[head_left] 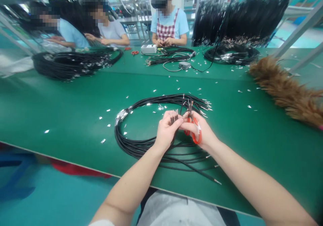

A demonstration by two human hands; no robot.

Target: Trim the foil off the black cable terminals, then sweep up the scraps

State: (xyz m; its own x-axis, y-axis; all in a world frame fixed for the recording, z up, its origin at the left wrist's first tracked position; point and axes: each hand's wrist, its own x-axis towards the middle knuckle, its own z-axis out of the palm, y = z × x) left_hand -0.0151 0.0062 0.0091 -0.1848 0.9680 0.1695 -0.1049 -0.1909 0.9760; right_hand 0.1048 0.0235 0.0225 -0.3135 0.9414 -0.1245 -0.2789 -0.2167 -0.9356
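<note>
My left hand (167, 129) is closed around a small bunch of black wire ends (174, 118), held upright above a coil of black cables (131, 141) on the green table (63, 111). My right hand (199, 128) grips red-handled scissors (193, 125), blades pointing up, right beside the wire ends. The two hands touch at the fingertips. Loose cable ends (212, 179) trail toward the table's near edge.
Small white scraps (103, 140) litter the table. A brown feather duster (285, 91) lies at right. Large black cable bundles lie far left (73, 62) and far right (232, 54). Three people work at the far side, one with a white box (148, 49) and red scissors (134, 53).
</note>
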